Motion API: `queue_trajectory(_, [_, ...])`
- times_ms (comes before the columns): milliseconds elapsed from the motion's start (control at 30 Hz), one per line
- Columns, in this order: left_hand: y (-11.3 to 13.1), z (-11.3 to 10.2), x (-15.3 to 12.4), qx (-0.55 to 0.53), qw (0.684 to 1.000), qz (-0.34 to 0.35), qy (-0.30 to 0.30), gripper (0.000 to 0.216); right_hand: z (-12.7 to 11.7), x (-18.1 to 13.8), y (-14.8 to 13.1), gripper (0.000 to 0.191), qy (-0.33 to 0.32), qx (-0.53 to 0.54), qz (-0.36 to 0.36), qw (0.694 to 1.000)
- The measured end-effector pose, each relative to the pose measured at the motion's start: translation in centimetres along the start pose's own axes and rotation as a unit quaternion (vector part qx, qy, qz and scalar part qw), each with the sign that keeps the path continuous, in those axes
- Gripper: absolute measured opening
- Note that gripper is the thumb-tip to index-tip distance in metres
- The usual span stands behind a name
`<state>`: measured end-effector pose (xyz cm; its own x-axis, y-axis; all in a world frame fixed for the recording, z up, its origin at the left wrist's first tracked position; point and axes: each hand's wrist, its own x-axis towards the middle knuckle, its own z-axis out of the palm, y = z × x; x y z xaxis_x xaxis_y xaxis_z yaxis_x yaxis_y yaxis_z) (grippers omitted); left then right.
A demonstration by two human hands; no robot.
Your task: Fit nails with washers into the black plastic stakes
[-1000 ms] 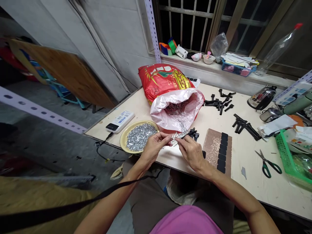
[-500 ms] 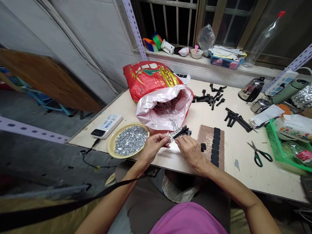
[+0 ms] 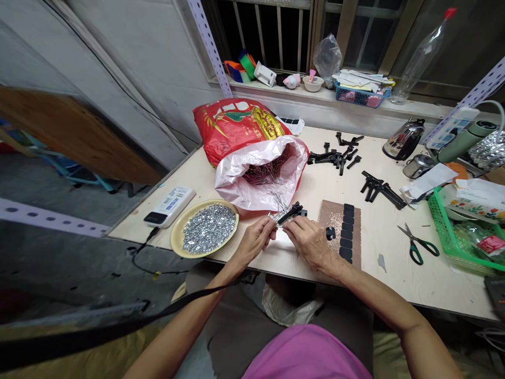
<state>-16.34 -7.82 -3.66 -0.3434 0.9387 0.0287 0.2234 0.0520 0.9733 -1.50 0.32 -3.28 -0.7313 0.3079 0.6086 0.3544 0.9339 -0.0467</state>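
At the table's front edge, my left hand [image 3: 258, 235] is closed in a pinch; what sits between its fingertips is too small to make out. My right hand [image 3: 309, 241] faces it, fingertips pressed together, their contents hidden. Just beyond the fingers, a black plastic clip-like piece [image 3: 291, 212] lies by several thin metal pins [image 3: 279, 202] at the mouth of a red bag [image 3: 240, 126]. More long pins [image 3: 265, 171] fill the bag. To the left, a yellow bowl [image 3: 176, 247] holds many small silver metal pieces [image 3: 209, 229].
Right of my hands lies a brown board [image 3: 330, 213] with a row of black pads [image 3: 347, 229]. Black plastic parts [image 3: 335, 157] are scattered behind it. Green-handled scissors [image 3: 417, 245] and a green basket [image 3: 437, 223] are farther right. A white power bank [image 3: 170, 206] lies left.
The whole view has shifted slightly. My left fingertips have drawn in closer together beside the metal pins; my right hand stays nearly in place.
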Motion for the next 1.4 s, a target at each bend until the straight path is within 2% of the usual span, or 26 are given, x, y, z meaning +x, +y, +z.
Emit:
queue_trajectory(133, [-0.2, 0.6, -0.3, 0.084, 0.993, 0.068, 0.055, 0.039, -0.2, -0.2, -0.1, 0.029, -0.03, 0.017, 0.017, 0.999])
queue_trajectory(333, [0.0, 1.1, -0.4, 0.092, 0.988, 0.077, 0.098, 0.034, -0.5, -0.4, -0.3, 0.028, -0.045, 0.054, 0.042, 0.997])
queue_trajectory(500, [0.0, 1.2, -0.1, 0.08, 0.99, 0.078, 0.081, 0.032, -0.7, -0.4, -0.1, 0.023, -0.097, 0.076, 0.073, 0.99])
queue_trajectory(667, [-0.4, 1.3, -0.1, 0.11, 0.988, 0.089, 0.061, 0.032, -0.8, -0.4, -0.1, 0.024, -0.095, 0.065, 0.052, 0.992])
queue_trajectory(767, [-0.9, 1.3, -0.2, 0.128, 0.985, 0.105, 0.057, 0.031, -0.8, -0.4, -0.1, 0.022, -0.126, 0.107, 0.093, 0.982])
queue_trajectory(833, [-1.3, 1.2, -0.2, 0.134, 0.982, 0.121, 0.05, 0.029, -0.8, -0.3, 0.0, 0.019, -0.16, 0.186, 0.152, 0.957])
queue_trajectory(867, [-1.4, 1.2, -0.2, 0.136, 0.981, 0.129, 0.044, 0.027, -0.9, -0.3, 0.1, 0.019, -0.179, 0.24, 0.184, 0.936])
queue_trajectory(967, [-1.6, 1.1, -0.2, 0.146, 0.979, 0.139, 0.023, 0.025, -0.9, -0.1, 0.5, 0.03, -0.242, 0.424, 0.268, 0.831])
queue_trajectory(1033, [-1.5, 1.2, -0.2, 0.151, 0.981, 0.124, 0.01, 0.026, -1.0, -0.1, 0.7, 0.037, -0.262, 0.504, 0.305, 0.765])
queue_trajectory(1067, [-1.3, 1.2, -0.3, 0.149, 0.982, 0.112, 0.002, 0.027, -1.1, -0.1, 0.8, 0.039, -0.259, 0.522, 0.32, 0.747])
queue_trajectory(1133, [-0.8, 1.3, -0.4, 0.139, 0.987, 0.085, -0.015, 0.03, -1.2, -0.1, 0.9, 0.04, -0.246, 0.533, 0.343, 0.733])
queue_trajectory(1233, [0.1, 1.5, -0.5, 0.124, 0.991, 0.048, -0.032, 0.031, -1.2, -0.2, 1.0, 0.039, -0.246, 0.537, 0.354, 0.725])
queue_trajectory(1300, [0.4, 1.5, -0.4, 0.116, 0.992, 0.028, -0.03, 0.032, -1.0, -0.5, 1.1, 0.035, -0.241, 0.522, 0.345, 0.741])
queue_trajectory(1333, [0.5, 1.6, -0.4, 0.108, 0.993, 0.019, -0.03, 0.034, -1.0, -0.6, 1.1, 0.032, -0.232, 0.502, 0.334, 0.763])
queue_trajectory(1400, [0.6, 1.7, -0.3, 0.083, 0.996, -0.004, -0.034, 0.038, -0.9, -1.0, 1.2, 0.024, -0.201, 0.425, 0.289, 0.834])
